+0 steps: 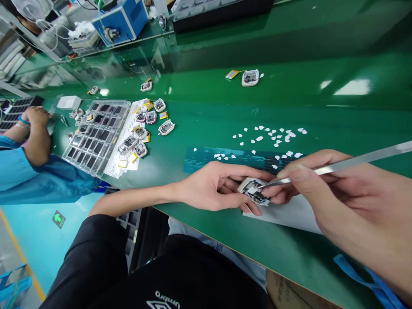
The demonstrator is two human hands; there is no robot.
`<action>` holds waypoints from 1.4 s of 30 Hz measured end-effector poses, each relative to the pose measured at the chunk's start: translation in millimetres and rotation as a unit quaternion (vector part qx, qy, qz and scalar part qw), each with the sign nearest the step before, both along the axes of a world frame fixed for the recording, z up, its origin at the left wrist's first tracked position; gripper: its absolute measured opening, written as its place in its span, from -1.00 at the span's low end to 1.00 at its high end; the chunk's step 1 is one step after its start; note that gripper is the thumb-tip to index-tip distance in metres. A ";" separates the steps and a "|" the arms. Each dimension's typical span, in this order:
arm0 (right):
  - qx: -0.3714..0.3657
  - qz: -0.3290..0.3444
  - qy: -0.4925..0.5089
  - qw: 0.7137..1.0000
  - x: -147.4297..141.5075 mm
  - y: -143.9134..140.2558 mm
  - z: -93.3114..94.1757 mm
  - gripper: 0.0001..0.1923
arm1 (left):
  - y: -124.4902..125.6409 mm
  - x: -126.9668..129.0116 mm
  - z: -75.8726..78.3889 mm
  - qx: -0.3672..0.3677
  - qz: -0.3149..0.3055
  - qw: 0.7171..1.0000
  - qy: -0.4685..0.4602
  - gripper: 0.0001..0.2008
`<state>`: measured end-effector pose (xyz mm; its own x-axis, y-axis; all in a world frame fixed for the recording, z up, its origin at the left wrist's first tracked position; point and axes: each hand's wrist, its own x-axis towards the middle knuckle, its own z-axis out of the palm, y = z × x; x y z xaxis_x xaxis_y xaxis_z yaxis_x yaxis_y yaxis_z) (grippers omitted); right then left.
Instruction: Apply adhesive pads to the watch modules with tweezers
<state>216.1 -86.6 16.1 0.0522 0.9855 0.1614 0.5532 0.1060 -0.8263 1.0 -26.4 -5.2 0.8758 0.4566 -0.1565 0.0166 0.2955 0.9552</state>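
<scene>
My left hand (222, 186) grips a small white device housing (254, 191) with its electronics exposed, near the front edge of the green table. Metal tweezers (350, 163) are pinched in my right hand (325, 184), their tip touching the inside of the housing. Whether the tips hold anything is too small to make out. Just beyond both hands, many small white round stickers with tabs (278, 137) lie scattered, some of them on a dark teal strip (201, 161). Under my right hand is a white sheet (286, 212).
Several open housings with yellow batteries (140, 133) lie on printed paper at left, beside a clear compartment tray (96, 135). One more housing (250, 77) with its battery lies farther back. A co-worker's hands (37, 116) rest at far left. A blue box (120, 21) stands behind.
</scene>
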 end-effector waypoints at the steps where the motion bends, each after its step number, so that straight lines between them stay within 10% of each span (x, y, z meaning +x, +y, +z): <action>1: 0.004 0.004 -0.007 1.000 -0.5 0.5 -1.0 -0.58 | -1.0 0.1 -1.8 -0.001 0.002 1.000 0.001 -0.43; 11: 0.018 -0.013 -0.044 0.999 2.8 4.2 -4.8 -0.58 | -7.8 -0.3 -4.6 0.006 0.018 1.000 0.005 -0.40; 20: 0.051 -0.028 -0.149 0.987 46.6 -25.5 -55.4 -0.56 | -11.8 1.5 -2.8 -0.010 0.028 0.999 0.018 -0.38; 30: -0.030 -0.028 0.003 0.999 -4.9 3.5 1.5 -0.55 | -13.6 1.2 -1.8 -0.011 0.032 0.999 0.033 -0.37; 42: 0.021 -0.011 -0.024 0.999 -6.2 0.6 -2.4 -0.61 | -20.2 3.2 -5.4 0.023 0.070 0.997 0.021 -0.46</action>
